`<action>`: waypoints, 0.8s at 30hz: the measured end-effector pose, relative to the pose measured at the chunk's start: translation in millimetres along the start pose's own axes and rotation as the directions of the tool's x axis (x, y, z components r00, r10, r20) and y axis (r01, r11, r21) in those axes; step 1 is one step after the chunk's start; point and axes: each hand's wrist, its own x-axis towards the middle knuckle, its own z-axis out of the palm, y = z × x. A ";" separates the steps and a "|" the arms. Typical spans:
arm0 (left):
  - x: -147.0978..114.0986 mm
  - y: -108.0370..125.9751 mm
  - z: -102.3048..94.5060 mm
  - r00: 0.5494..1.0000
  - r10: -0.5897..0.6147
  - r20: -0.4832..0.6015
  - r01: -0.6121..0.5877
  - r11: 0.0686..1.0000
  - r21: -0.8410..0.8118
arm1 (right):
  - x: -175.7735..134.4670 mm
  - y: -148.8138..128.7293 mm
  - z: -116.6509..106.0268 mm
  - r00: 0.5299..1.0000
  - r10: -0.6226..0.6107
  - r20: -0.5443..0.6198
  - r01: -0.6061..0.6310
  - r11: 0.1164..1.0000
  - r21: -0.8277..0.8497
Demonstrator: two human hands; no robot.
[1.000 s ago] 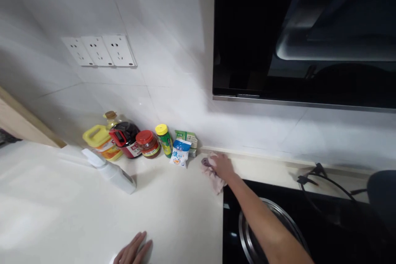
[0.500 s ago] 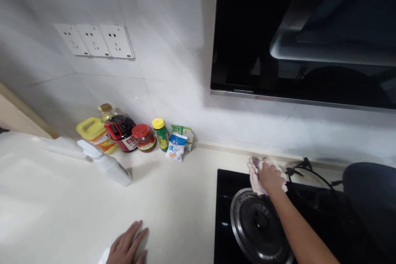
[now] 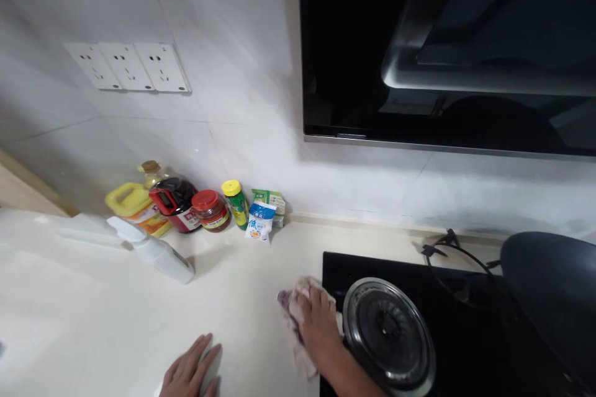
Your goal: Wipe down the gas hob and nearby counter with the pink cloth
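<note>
My right hand (image 3: 320, 330) is closed over a pale pink cloth (image 3: 298, 316), pressing it on the white countertop (image 3: 242, 322) and the left edge of the black cooktop (image 3: 354, 263). Part of the cloth trails below the hand and looks blurred. Just right of this hand sits a round burner with a metal rim (image 3: 388, 332). My left hand (image 3: 192, 369) lies flat on the countertop at the bottom of the view, fingers apart, holding nothing. Beyond it a white spray bottle (image 3: 158, 254) stands on the counter.
Along the wall stand a yellow jug (image 3: 133, 205), a dark bottle with a red handle (image 3: 176, 205), a red-lidded jar (image 3: 211, 211), a yellow-capped green container (image 3: 236, 205) and a blue-white packet (image 3: 261, 221). A dark wok (image 3: 549, 291) is at right, below the range hood (image 3: 344, 74).
My right hand has moved left and nearer with the cloth, from the cooktop's back edge to its left edge. My left hand stays flat. The view has shifted slightly.
</note>
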 end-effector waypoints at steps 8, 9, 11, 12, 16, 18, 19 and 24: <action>2.1 5.0 -8.8 1.000 -0.017 0.002 0.017 1.000 -0.015 | 47.5 34.0 -22.8 0.995 -0.099 0.021 0.092 0.970 0.226; 2.2 5.0 -9.1 1.000 -0.015 0.000 0.015 1.000 -0.021 | 62.3 38.8 -31.6 0.996 -0.092 0.006 0.087 0.968 0.236; 2.7 5.2 -9.5 1.000 -0.019 0.003 0.019 0.999 -0.038 | 85.6 52.2 -48.1 0.998 -0.050 -0.024 0.054 0.972 0.229; 3.2 5.5 -9.8 1.000 -0.023 0.008 0.023 0.999 -0.049 | 93.6 62.5 -55.8 0.999 -0.010 -0.034 0.017 0.976 0.218; 6.6 8.0 -12.8 0.999 -0.030 0.022 0.032 0.996 -0.081 | 101.0 131.3 -82.4 0.956 0.290 -0.046 -0.282 0.950 0.133; 7.8 9.3 -13.9 0.999 -0.034 0.023 0.036 0.996 -0.085 | 94.0 170.3 -90.7 0.881 0.472 -0.037 -0.469 0.880 0.075; 7.9 9.8 -13.9 0.999 -0.039 0.025 0.041 0.995 -0.089 | 89.4 185.8 -92.6 0.840 0.543 -0.027 -0.541 0.840 0.043; 4.6 10.4 -9.8 0.995 -0.083 0.057 0.090 0.986 -0.139 | 72.7 186.1 -74.7 0.788 0.616 -0.021 -0.615 0.785 -0.075</action>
